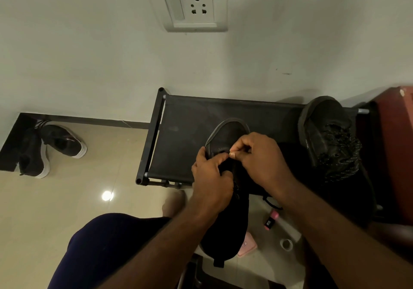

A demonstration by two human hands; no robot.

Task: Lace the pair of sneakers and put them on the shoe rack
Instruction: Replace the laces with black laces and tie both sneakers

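Note:
A black sneaker (pixel 225 228) is held in front of me, toe pointing away over the black fabric shoe rack (pixel 183 136). My left hand (pixel 212 181) grips its left side near the eyelets. My right hand (pixel 259 154) pinches the black lace at the front of the tongue, fingertips close to my left thumb. The second black sneaker (pixel 328 136), laced with a speckled lace, lies tilted on the right end of the rack. A loose lace end (pixel 271 202) hangs below my right wrist.
Another pair of black shoes with white soles (pixel 47 148) lies on the tiled floor at the left by the wall. A pink object (pixel 270 220), a pink item (pixel 247 245) and a small white ring (pixel 286 244) sit on the floor below. A dark red cabinet (pixel 395 145) stands on the right.

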